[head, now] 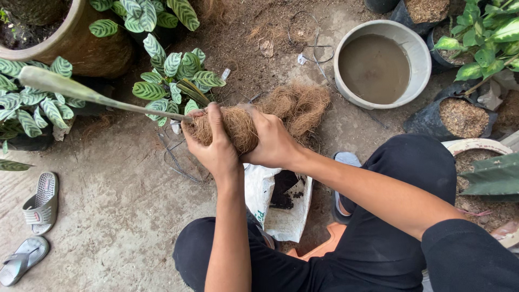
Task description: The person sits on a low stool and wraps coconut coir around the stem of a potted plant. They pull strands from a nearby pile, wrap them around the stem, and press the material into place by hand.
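Both sets of fingers are curled tight around a wad of brown coconut fibre [238, 128] — left hand [215, 145] on the left end, right hand [273, 143] on the right, pressed together. A long plant stem [102, 98] sticks out of the bundle toward the far left. I'd say I'm mid-wrap, packing fibre round its base. More loose fibre [300, 103] lies just beyond — the next move needs a firm squeeze without snapping that stem. A grey basin of muddy water [377, 65] sits far right.
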